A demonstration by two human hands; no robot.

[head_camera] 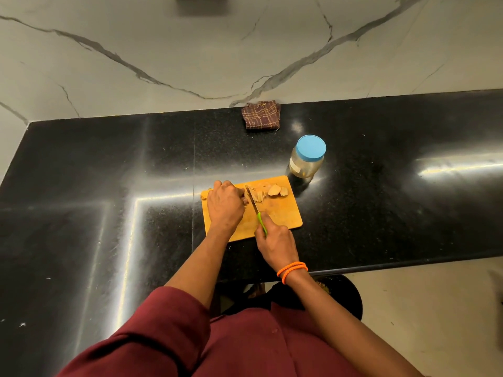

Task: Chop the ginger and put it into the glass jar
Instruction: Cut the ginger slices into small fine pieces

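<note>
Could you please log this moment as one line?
phase: chopping | left hand: holds ginger | right hand: grips knife | glass jar: lidded

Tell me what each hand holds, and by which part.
Right hand grips the knife by its green handle. Left hand holds the ginger down.

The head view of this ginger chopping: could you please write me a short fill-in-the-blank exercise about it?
1. The glass jar wears a lid coloured ____.
2. The right hand grips a knife whose handle is ____.
3. The left hand steadies the ginger on the ____ beneath it.
4. The checked cloth lies against the ____ at the back of the counter.

Missing words: blue; green; cutting board; wall
</note>
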